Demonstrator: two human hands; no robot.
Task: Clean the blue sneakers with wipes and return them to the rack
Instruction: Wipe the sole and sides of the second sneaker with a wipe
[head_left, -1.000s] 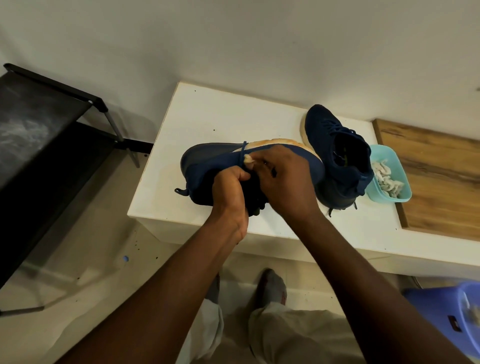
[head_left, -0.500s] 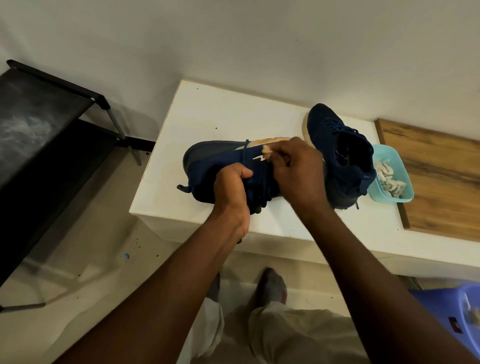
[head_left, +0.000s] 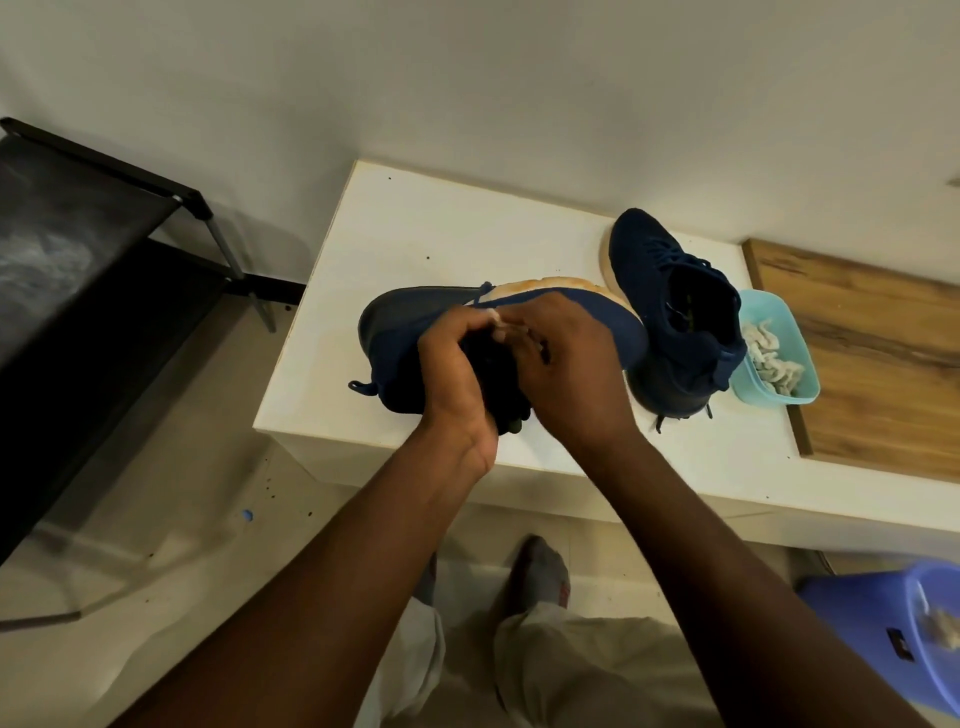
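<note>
Wiping step, I judge. My left hand grips collar of navy knit sneaker with tan sole, on side mid-frame over white tabletop. My right hand pinches small white wipe against upper. Next: firm strokes, steady hold; then second navy sneaker, right of centre.
</note>
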